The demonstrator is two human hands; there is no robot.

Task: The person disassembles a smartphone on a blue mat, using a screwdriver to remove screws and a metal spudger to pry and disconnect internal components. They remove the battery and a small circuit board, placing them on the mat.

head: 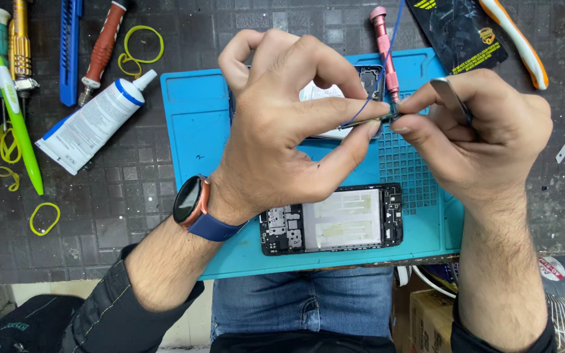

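— Pinched tight: left hand (276,131), thumb and forefinger closed on a tiny dark part (389,116) with a thin blue wire (369,108) running from it. Right hand (485,140)?

— Closed too. Its fingertips meet the same small part from the other side, and it holds metal tweezers (451,98) along the forefinger. Part too small to name; could be a connector, hard to say.

— Location?

— Held above the blue work mat (194,131), upper right area, just in front of a pink screwdriver (384,49).

— Under the hands?

— Opened phone body (371,78), mostly hidden behind the left hand. Nearer the person, a phone frame (331,219) lies flat on the mat, inner side up, board at its left end.

— Wrist?

— Smartwatch (188,201), blue strap, left wrist.

— Off the mat?

— White glue tube (93,124), blue utility knife (68,49), yellow rubber bands (140,47), green pen (19,124), all left on the dark bench.
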